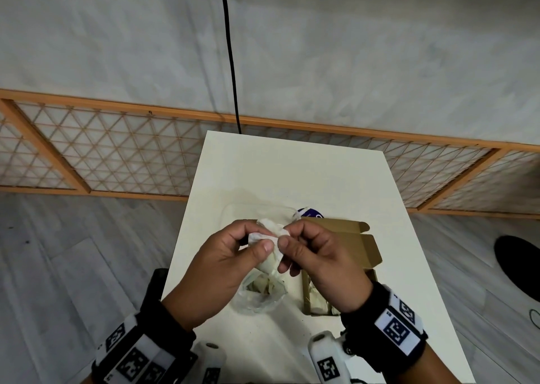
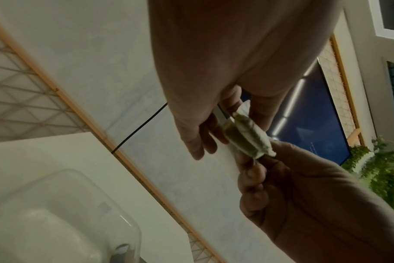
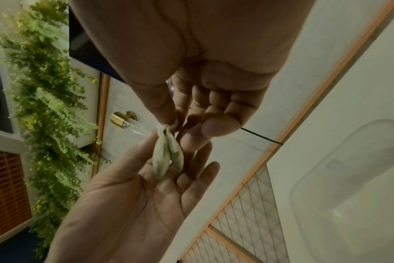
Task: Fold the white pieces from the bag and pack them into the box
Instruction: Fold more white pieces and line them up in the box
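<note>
Two hands meet above the near half of the table, both holding one white piece. Left hand: thumb and curled fingers pinch the piece's left side, palm turned inward. Right hand: thumb and forefinger pinch the right edge; the other fingers are curled under. The right wrist view shows the piece hanging in two folded lobes from the right-hand pinch, with the left hand's fingers cupped loosely beneath it. In the left wrist view the piece appears as a creased, rolled wad held between the two hands' fingertips. It is held clear of the tabletop, above the bag.

Wrists: black bands carrying white tags with black square code patterns; no legible words, only tiny characters too small to read.

Below the hands, a clear plastic bag lies on the table with more pale pieces inside. Just right of it sits the brown cardboard box, flaps open, with white pieces visible in its near end. A clear plastic tub sits behind the hands. A dark blue round object with white lettering, unreadable, peeks out behind the box. A black cable runs up the wall beyond the table, above a wooden lattice panel.
</note>
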`<state>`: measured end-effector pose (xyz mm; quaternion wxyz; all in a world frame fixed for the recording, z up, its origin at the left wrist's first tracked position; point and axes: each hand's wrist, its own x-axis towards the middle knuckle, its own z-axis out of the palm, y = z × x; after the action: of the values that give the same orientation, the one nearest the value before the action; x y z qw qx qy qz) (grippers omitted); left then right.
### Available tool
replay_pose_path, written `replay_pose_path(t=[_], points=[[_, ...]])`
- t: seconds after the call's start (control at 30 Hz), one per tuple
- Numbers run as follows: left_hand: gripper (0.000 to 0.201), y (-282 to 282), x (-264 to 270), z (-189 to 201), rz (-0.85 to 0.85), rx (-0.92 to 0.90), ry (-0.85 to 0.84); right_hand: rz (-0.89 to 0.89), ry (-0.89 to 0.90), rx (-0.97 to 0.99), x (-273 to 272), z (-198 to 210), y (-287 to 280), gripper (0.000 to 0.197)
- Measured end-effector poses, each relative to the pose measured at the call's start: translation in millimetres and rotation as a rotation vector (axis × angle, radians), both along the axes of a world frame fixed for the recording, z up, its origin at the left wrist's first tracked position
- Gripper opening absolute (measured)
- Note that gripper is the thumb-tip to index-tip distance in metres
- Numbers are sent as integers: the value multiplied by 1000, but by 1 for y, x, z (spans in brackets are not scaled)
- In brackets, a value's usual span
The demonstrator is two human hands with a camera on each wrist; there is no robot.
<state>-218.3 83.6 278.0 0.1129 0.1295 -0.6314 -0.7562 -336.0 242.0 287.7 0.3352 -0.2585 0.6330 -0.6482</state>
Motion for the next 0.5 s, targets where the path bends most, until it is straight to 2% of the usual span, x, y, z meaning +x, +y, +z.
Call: replay_pose_path(t=[0.1,0.3,0.4,0.5], points=[[10,2,-1,3,9,49,3,11,26,-16,1,-2,1,15],[12,6,-4,0,87,39,-42,53,-38,-45,8,-7,3,20],[28,9,-6,-3,86,13,-57,50,-63,-15,13,-22,3,32],[44,11,-11,-8,59,17,-81,13,-3,59,10,-28,12,21]])
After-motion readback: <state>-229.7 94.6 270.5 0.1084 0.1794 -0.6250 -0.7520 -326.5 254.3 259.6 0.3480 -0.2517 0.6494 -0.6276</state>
